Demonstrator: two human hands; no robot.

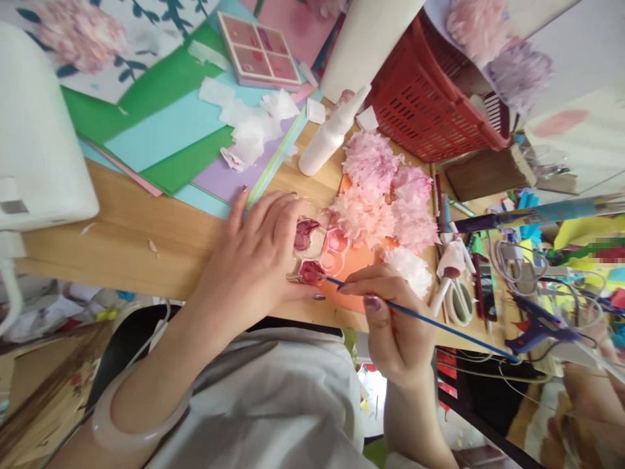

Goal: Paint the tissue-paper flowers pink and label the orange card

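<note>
My right hand (398, 319) pinches a thin blue paintbrush (454, 331), its tip in a dark red well of a clear paint palette (317, 246). Another well holds dark purple-red paint, and one is pinkish. Spread flat, my left hand (258, 254) rests against the palette's left side, fingers apart, the thumb along its near edge. Just beyond the palette sit several pink and lilac tissue-paper flowers (366, 212) and a white flower (410, 268). Orange paper (349, 293) lies under the palette and flowers.
Coloured paper sheets (166, 137) with torn tissue lie at the far left, near a four-pan powder palette (261, 52). A white bottle (332, 133) stands behind the flowers. Further right are a red basket (420, 98), scissors (459, 303), a blue glue gun (540, 329) and cables.
</note>
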